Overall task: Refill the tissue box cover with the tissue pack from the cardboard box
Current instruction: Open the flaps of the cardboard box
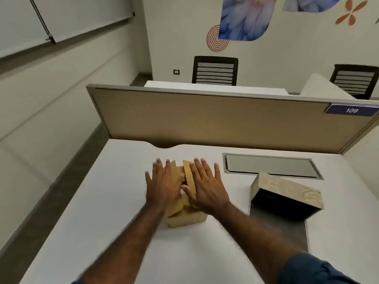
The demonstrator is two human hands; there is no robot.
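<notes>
A small brown cardboard box (185,219) stands in the middle of the white desk (114,201). Its top flaps stick up between my hands. My left hand (164,185) lies flat on the left flaps with fingers spread. My right hand (206,186) lies flat on the right flap, fingers spread, thumb touching the left hand. Neither hand grips anything. The tissue box cover (287,193), beige with an embossed pattern, sits tilted at the right with its dark hollow inside facing me. No tissue pack is visible.
A grey cable hatch (270,166) is set into the desk behind the cover. A tan partition (205,117) with a "109" label (351,110) closes the far edge. Two black chairs stand beyond it. The desk's left edge drops to the floor.
</notes>
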